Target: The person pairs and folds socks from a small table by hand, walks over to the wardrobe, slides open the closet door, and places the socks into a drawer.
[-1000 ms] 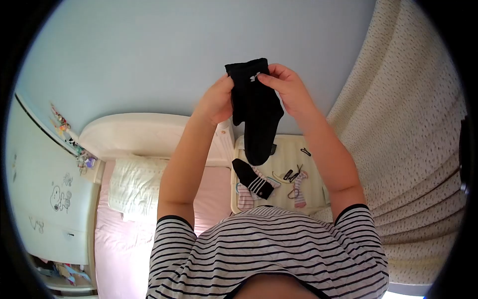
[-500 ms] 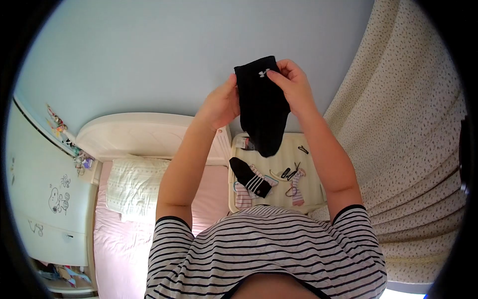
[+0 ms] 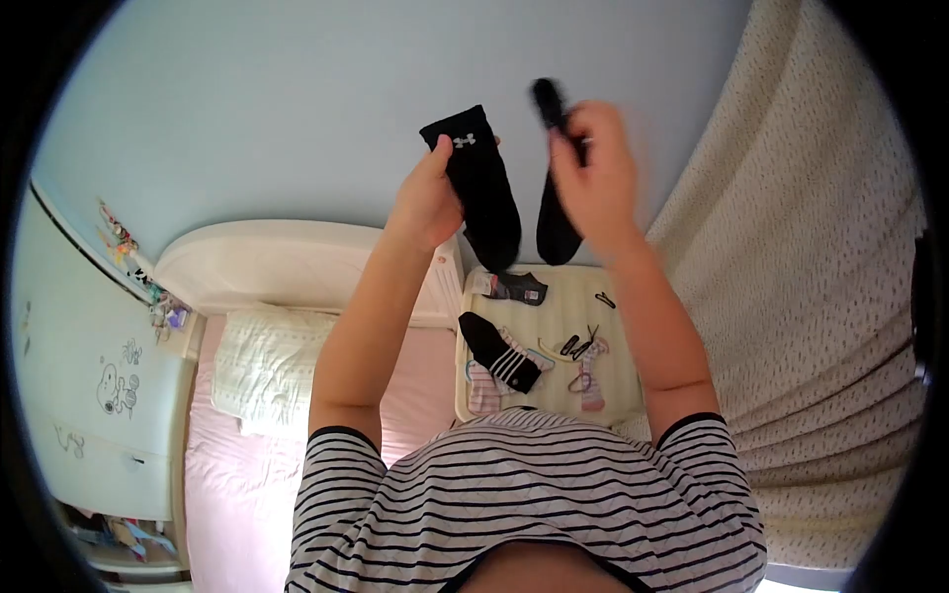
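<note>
A black sock with a white logo near its cuff (image 3: pixel 484 198) hangs from my left hand (image 3: pixel 430 203), the thumb pressed on its front beside the logo. To the right, a second black sock (image 3: pixel 559 232) is gripped by my right hand (image 3: pixel 601 178); its top sticks up above the fingers and its toe hangs below. Motion smears this hand a little. The two socks are apart, held up in front of the wall. Below them on the cream surface lie a black sock with white stripes (image 3: pixel 499 353) and a dark grey ankle sock (image 3: pixel 519 288).
The cream tabletop (image 3: pixel 563 306) also bears a pink patterned sock (image 3: pixel 590 381), a striped pink cloth item (image 3: pixel 483 390) and several dark hair clips (image 3: pixel 573 346). A bed with a pink sheet (image 3: pixel 425 376) and pillow (image 3: pixel 272 366) stands left. A curtain (image 3: pixel 791 296) hangs right.
The black socks, held together between both hands before, are now separate, one in each hand. My left hand moved slightly left; my right hand moved right. The grey ankle sock below shows more fully.
</note>
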Action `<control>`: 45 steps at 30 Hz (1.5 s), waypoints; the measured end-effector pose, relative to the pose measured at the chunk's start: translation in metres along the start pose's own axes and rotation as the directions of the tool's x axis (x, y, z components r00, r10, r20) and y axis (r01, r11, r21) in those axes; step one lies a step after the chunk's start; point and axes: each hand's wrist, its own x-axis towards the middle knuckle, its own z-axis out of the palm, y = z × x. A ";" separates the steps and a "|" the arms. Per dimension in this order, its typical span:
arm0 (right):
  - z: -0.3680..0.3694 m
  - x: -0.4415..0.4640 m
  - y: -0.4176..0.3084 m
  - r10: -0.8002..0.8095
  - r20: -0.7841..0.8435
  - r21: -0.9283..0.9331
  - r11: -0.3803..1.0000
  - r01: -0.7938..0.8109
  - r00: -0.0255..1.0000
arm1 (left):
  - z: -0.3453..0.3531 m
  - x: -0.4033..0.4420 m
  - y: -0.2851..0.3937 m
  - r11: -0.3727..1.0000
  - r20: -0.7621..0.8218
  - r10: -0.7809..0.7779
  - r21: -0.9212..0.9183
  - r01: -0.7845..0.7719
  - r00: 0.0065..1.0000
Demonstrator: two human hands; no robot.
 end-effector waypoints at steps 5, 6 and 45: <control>0.036 -0.046 -0.025 0.007 0.308 -0.051 0.999 0.009 0.951 | 0.024 -0.004 -0.009 0.999 -0.052 0.028 0.032 -0.027 0.998; 0.037 -0.049 -0.029 0.004 0.295 -0.037 0.999 0.007 0.955 | 0.021 -0.003 -0.010 0.994 -0.025 0.058 0.094 -0.055 0.998; -0.106 -0.185 -0.068 0.739 0.561 0.051 0.418 -0.907 0.373 | 0.053 -0.014 -0.050 0.938 0.331 -0.163 -0.240 0.250 0.930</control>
